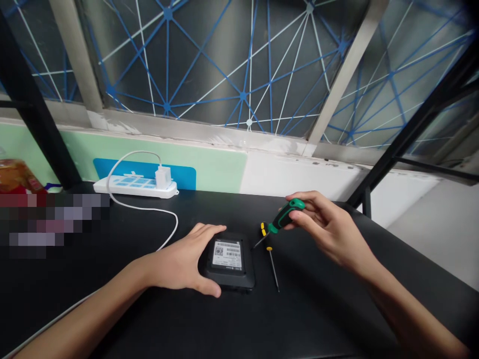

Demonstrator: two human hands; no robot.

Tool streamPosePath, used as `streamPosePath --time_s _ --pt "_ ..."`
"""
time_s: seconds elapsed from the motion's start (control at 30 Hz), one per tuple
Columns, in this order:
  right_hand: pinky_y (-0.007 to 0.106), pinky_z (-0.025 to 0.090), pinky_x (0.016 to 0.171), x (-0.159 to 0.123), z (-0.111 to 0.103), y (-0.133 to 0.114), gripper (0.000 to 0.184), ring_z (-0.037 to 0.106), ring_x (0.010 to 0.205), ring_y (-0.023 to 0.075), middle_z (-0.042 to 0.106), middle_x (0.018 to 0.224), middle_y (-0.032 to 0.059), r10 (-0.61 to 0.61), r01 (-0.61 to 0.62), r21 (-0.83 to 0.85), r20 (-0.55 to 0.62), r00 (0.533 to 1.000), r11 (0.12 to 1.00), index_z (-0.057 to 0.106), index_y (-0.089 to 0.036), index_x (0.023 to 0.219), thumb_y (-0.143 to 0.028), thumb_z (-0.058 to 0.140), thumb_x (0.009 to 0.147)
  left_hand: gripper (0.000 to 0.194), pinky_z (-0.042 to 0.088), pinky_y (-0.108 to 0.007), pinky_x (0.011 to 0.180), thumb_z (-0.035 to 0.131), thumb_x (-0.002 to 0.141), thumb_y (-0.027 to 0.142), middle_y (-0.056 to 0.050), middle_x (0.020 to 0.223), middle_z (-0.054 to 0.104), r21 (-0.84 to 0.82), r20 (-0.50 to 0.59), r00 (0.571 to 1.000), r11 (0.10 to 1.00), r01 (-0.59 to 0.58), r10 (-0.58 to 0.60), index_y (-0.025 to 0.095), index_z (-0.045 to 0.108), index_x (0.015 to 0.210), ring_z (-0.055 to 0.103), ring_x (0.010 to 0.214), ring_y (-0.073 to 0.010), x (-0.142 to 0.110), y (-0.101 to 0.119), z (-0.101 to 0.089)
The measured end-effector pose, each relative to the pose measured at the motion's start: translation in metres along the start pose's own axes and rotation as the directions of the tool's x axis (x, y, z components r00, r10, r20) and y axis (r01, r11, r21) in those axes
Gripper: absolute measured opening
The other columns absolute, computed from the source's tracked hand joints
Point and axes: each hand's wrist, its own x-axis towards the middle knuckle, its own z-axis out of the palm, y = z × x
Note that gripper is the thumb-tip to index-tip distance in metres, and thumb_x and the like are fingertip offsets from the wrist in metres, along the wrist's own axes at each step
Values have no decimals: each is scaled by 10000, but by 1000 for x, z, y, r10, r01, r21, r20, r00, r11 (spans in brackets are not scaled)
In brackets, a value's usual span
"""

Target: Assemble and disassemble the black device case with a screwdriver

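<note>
A flat black square device (pixel 249 271) with a white printed label (pixel 227 255) lies on the black table. My left hand (pixel 183 262) grips its left side, fingers along the far edge and thumb at the near edge. In my right hand (pixel 329 224) is a green-and-black screwdriver (pixel 283 218), held by the handle and tilted. Its tip points down at the right edge of the device; whether it touches cannot be made out. Just right of the device, a second screwdriver (pixel 274 269) with a yellow-and-black handle lies on the table, partly behind the green one.
A white power strip (pixel 123 185) with a white charger (pixel 163 178) plugged in stands by the wall. The charger's white cable (pixel 175 219) runs across the table's left side, behind my left forearm. Black metal posts (pixel 37 109) rise at both sides. Packaged items (pixel 18 177) sit far left.
</note>
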Motion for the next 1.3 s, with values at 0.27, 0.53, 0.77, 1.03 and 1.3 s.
streamPosePath --time_s 0.27,0.53,0.77,1.03,1.3 --pt "326 650 768 0 -7 2 393 762 791 205 734 959 58 100 -101 46 25 995 994 585 -216 1090 -483 696 825 1095 329 -503 1142 812 640 524 -117 1524 324 -4 8 1000 1000 -11 11 257 227 1527 323 1400 -362 1 0 0" --pt "388 641 859 -10 -25 20 419 758 879 230 736 951 59 230 -235 159 50 972 959 565 -202 1088 -475 715 808 1077 344 -531 1120 803 637 525 -123 1500 350 -5 4 999 999 -34 34 273 239 1519 334 1395 -382 0 1 0" --pt "384 633 847 -3 -25 1 410 759 898 233 744 1018 69 214 -215 -4 116 970 977 544 -223 1074 -513 684 820 1073 332 -552 1120 804 631 525 -134 1494 349 1 -4 999 999 -53 53 270 245 1511 330 1393 -388 1 0 0" --pt "381 624 841 -3 -24 0 389 752 924 240 740 973 62 221 -225 7 143 965 974 534 -224 1059 -507 674 830 1064 299 -547 1153 817 629 508 -118 1512 345 -22 -20 998 998 -67 66 271 265 1508 296 1416 -375 1 -8 4" --pt "319 593 826 -37 -33 27 346 738 843 188 740 900 31 299 -309 174 80 951 935 533 -246 1072 -451 685 839 1077 282 -532 1176 826 626 478 -103 1538 316 -46 -28 998 998 -50 49 268 259 1517 269 1435 -367 1 -11 6"
